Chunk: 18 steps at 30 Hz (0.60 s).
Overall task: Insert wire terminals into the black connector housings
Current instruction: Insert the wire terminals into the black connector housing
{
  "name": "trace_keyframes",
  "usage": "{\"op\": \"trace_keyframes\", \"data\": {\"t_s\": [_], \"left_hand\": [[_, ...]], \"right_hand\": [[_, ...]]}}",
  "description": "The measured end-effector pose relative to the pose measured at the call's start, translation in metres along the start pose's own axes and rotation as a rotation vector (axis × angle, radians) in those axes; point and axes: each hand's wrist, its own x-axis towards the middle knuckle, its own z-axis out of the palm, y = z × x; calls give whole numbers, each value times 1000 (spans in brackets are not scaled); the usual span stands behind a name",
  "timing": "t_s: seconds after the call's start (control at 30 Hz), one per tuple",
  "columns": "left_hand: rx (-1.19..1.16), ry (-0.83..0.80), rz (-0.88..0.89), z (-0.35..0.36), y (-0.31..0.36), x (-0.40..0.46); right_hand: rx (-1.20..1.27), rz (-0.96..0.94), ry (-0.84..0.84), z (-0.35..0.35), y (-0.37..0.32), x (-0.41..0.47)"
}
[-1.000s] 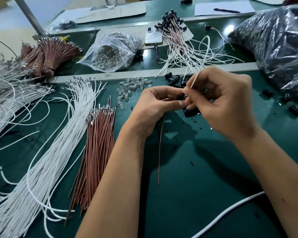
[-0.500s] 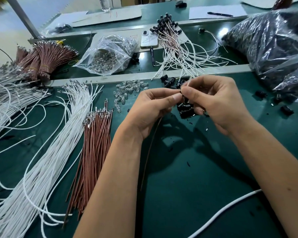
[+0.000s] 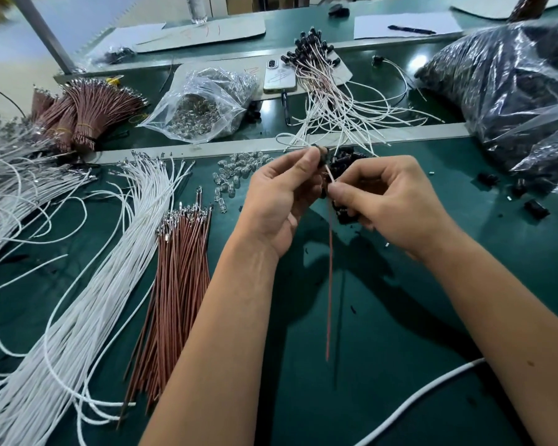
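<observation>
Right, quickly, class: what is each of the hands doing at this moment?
Left hand: pinches a black connector housing.
Right hand: pinches the wires just below the housing; a brown wire hangs down.

No legible text, label, brand or number can be made out anywhere. Faint reddish marks are seen on the cardboard sheet point(image 3: 207, 32) lying beyond the clear plastic bag point(image 3: 203, 106), and another reddish scrawl is seen on the cardboard point(image 3: 343, 75) just right of that bag, but neither can be read as letters or digits. Thin lines are visible on the back of the phone point(image 3: 279, 77) resting on that cardboard beside the bag, and they cannot be read either.
</observation>
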Motion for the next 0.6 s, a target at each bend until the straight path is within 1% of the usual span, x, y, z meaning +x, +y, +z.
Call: {"op": "trace_keyframes", "data": {"t_s": [0.03,0.13,0.17,0.2,0.23,0.27,0.33,0.37,0.4,0.43,0.47,0.5,0.6], "left_hand": [[-73,9,15,-2,4,0],[-243,-29,102,-13,17,0],[-270,-68,139,-16,20,-1],[-282,-112,168,-18,22,-3],[-272,-150,182,-18,23,-4],[-230,-177,185,-16,22,-5],[-79,-192,167,-11,17,-6],[-16,-185,150,-8,13,-6],[22,-168,130,-5,10,-5],[36,-141,109,-3,8,-5],[30,-106,91,-3,7,-4],[9,-66,79,-3,7,-3],[-67,31,79,-8,9,-1]], "right_hand": [[3,20,-106,-3,-2,-1],[-53,106,-551,-16,-10,-5],[-72,124,-666,-18,-12,-7],[-66,126,-730,-18,-14,-8],[-30,114,-732,-16,-15,-9],[35,100,-672,-12,-15,-9],[188,85,-442,-2,-15,-8],[221,78,-337,2,-13,-7],[211,72,-272,5,-11,-6],[184,82,-262,5,-9,-5],[159,113,-309,2,-6,-5],[134,158,-411,-3,-5,-5],[-1,264,-858,-19,-7,-9]]}}
